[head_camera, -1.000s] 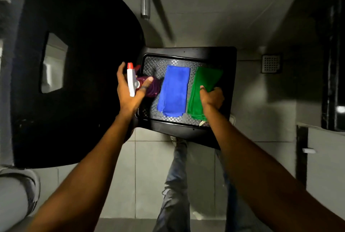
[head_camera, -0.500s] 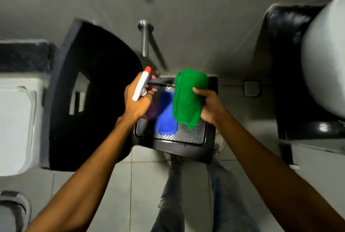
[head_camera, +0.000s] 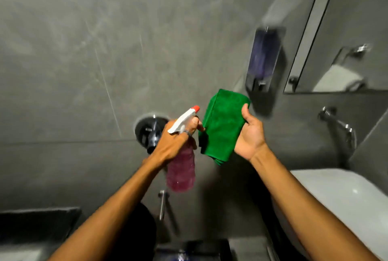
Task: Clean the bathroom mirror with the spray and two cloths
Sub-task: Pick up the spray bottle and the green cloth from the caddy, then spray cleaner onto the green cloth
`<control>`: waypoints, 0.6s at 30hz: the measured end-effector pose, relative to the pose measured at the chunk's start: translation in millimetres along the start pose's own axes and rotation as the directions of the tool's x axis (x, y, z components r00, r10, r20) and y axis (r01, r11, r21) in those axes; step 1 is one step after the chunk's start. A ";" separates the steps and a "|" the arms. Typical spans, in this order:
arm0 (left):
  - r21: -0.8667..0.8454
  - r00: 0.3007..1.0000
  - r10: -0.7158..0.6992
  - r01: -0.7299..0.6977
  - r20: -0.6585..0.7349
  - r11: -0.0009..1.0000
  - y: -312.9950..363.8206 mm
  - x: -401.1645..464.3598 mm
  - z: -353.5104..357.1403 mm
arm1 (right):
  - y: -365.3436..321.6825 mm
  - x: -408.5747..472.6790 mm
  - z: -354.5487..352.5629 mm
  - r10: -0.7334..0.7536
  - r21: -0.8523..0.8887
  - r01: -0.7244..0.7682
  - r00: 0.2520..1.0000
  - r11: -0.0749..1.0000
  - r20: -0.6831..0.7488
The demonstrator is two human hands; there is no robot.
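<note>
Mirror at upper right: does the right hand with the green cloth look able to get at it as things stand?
Probably yes. The right hand holds the green cloth raised, below-left of the mirror; only the wall dispenser sits alongside that path, not across it.

Only one view is given, taken from a wide-angle camera worn on the head. It is aimed forward and slightly down at a grey tiled wall (head_camera: 88,50), seen from close range. Both forearms are seen reaching in from the bottom edge, meeting near the centre. The frame's right edge is taken up by the lower corner of a frameless wall mirror (head_camera: 344,35) and the rim of a white ceramic basin (head_camera: 336,193). Straight lines are bent toward the edges by the lens. No second view is supplied, so no overlap can be told.
</note>
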State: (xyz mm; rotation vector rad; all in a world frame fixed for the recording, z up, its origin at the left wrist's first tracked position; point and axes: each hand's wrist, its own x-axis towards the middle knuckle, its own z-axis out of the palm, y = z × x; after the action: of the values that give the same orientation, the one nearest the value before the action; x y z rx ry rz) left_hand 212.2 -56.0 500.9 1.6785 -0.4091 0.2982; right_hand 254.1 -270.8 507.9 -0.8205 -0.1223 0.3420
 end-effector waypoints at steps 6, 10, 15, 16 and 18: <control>-0.091 0.988 0.146 -0.142 0.042 0.986 109.7 70.7 -9.5 | -111.9 8.8 79.4 -0.209 -0.077 0.220 0.969 0.972 0.133; -0.130 0.982 0.173 -0.162 0.076 0.978 152.3 94.6 -7.1 | -156.4 11.0 113.4 -0.277 -0.126 0.300 0.946 0.946 0.167; -0.184 0.980 0.189 -0.175 0.061 0.967 172.9 100.7 1.8 | -187.1 14.2 133.4 -0.327 -0.151 0.352 0.930 0.924 0.169; -0.177 0.982 0.182 -0.169 0.058 0.970 170.3 99.5 2.3 | -190.1 14.6 133.5 -0.338 -0.153 0.362 0.927 0.919 0.162; -0.154 0.988 0.141 -0.129 0.068 0.980 160.2 93.0 3.4 | -192.7 14.2 130.2 -0.339 -0.159 0.362 0.928 0.918 0.158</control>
State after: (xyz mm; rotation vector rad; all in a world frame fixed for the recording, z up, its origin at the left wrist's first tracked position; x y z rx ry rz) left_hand 226.8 -87.2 683.0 1.5214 -0.5917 0.2950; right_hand 284.9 -296.9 737.5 -0.9416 -0.4221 0.0415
